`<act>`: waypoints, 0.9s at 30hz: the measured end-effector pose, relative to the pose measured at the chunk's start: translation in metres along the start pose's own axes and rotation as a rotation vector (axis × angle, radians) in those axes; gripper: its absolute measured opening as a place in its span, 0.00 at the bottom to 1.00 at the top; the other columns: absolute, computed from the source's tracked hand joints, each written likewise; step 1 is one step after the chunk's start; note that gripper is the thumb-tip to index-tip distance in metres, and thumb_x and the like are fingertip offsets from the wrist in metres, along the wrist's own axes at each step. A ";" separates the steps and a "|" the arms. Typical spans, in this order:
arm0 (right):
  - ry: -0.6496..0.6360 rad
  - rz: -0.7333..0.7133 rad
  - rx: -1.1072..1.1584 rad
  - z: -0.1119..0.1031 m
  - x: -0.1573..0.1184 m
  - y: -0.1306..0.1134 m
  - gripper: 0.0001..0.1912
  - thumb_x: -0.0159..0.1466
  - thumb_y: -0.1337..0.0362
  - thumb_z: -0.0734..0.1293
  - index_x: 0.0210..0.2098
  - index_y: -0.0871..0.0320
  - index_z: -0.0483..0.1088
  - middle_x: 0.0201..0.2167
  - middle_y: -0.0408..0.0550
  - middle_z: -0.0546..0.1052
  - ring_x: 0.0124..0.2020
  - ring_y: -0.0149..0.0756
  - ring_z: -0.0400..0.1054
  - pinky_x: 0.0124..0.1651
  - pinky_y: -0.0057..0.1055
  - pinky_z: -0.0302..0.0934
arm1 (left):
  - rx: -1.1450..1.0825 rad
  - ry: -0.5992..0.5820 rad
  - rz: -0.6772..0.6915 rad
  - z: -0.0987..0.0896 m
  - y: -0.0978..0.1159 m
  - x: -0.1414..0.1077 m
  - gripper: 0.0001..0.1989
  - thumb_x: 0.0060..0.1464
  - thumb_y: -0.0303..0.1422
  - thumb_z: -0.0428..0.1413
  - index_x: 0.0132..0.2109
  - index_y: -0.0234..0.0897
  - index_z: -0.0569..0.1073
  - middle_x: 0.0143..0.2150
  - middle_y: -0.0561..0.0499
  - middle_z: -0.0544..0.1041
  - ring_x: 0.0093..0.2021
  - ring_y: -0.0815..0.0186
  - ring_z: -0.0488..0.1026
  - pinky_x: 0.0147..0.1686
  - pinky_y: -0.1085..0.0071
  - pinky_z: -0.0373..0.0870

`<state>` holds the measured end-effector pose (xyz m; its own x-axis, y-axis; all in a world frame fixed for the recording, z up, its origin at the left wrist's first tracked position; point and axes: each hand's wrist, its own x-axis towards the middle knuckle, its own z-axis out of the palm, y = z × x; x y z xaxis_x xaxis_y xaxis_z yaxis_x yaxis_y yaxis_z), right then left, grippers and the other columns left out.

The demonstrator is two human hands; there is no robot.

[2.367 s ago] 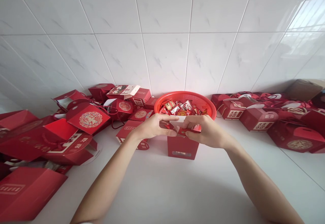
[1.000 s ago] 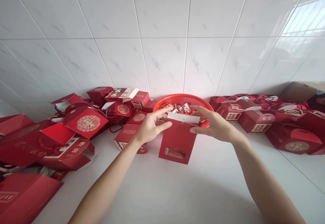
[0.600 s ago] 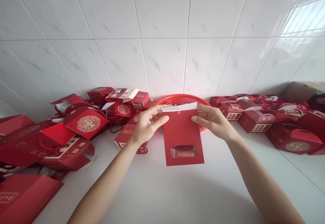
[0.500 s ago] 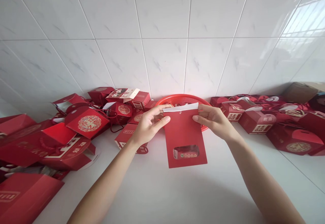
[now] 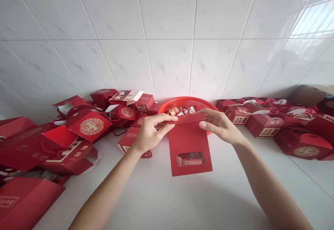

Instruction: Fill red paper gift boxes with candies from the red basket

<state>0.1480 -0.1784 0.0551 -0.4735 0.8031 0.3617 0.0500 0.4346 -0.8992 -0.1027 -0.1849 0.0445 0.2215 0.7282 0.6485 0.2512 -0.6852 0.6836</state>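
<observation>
A flat red paper pouch (image 5: pixel 188 143) with a small clear window near its bottom stands on the white counter in front of me. Wrapped sweets show through the window. My left hand (image 5: pixel 152 131) pinches the pouch's top left corner. My right hand (image 5: pixel 217 125) pinches its top right corner. The top flap is folded over toward me, red side out. Behind the pouch sits a round red plastic basket (image 5: pixel 190 102) holding several wrapped sweets.
Several red gift boxes (image 5: pixel 88 124) lie in a heap along the tiled wall at the left. More red boxes with handles (image 5: pixel 263 124) line the right side. A brown cardboard box (image 5: pixel 309 94) stands at the far right. The white counter (image 5: pixel 167 198) lies below my arms.
The pouch was lifted and turned upright from the counter, its white-lined flap standing up. Now the flap is folded down and the pouch has dropped slightly lower.
</observation>
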 end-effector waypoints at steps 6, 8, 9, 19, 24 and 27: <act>0.062 0.028 -0.066 0.003 0.002 0.000 0.20 0.67 0.46 0.66 0.35 0.58 0.71 0.30 0.46 0.71 0.32 0.34 0.67 0.32 0.29 0.64 | 0.016 -0.031 -0.006 0.000 -0.001 -0.001 0.07 0.57 0.30 0.60 0.41 0.37 0.83 0.42 0.48 0.85 0.42 0.62 0.82 0.36 0.74 0.80; 0.060 0.023 -0.058 0.002 0.002 0.001 0.19 0.67 0.47 0.67 0.34 0.59 0.71 0.30 0.46 0.71 0.32 0.34 0.67 0.32 0.29 0.64 | -0.009 -0.058 -0.021 -0.002 0.000 -0.001 0.09 0.56 0.29 0.60 0.42 0.37 0.83 0.42 0.47 0.85 0.42 0.62 0.82 0.34 0.74 0.80; 0.067 0.021 -0.059 0.002 0.002 0.001 0.19 0.67 0.47 0.67 0.34 0.59 0.71 0.30 0.46 0.71 0.32 0.34 0.67 0.32 0.29 0.64 | -0.031 -0.073 -0.026 -0.003 0.000 -0.001 0.10 0.55 0.29 0.59 0.42 0.37 0.83 0.43 0.47 0.85 0.42 0.61 0.82 0.33 0.74 0.79; 0.006 0.031 -0.133 -0.003 0.000 -0.001 0.18 0.67 0.49 0.67 0.35 0.59 0.73 0.29 0.46 0.73 0.31 0.34 0.66 0.31 0.29 0.61 | -0.040 -0.028 -0.039 0.002 -0.005 -0.002 0.09 0.57 0.33 0.62 0.44 0.38 0.83 0.44 0.47 0.85 0.42 0.62 0.83 0.39 0.73 0.80; 0.051 -0.043 -0.324 -0.022 -0.005 -0.007 0.18 0.66 0.49 0.68 0.32 0.58 0.76 0.29 0.46 0.75 0.32 0.35 0.67 0.33 0.30 0.61 | -0.054 -0.053 -0.141 0.005 -0.014 -0.001 0.23 0.54 0.41 0.65 0.56 0.40 0.78 0.54 0.44 0.82 0.51 0.56 0.80 0.45 0.66 0.81; 0.183 -0.042 -0.313 -0.042 -0.017 -0.012 0.18 0.64 0.49 0.70 0.32 0.58 0.77 0.28 0.46 0.74 0.31 0.34 0.66 0.33 0.30 0.60 | -0.040 -0.129 -0.221 0.006 -0.025 0.002 0.26 0.53 0.45 0.65 0.56 0.40 0.77 0.51 0.44 0.82 0.50 0.54 0.80 0.48 0.61 0.80</act>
<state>0.1925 -0.1803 0.0704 -0.3170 0.8293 0.4601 0.3143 0.5496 -0.7740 -0.1027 -0.1656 0.0266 0.2848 0.8539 0.4355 0.2703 -0.5074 0.8182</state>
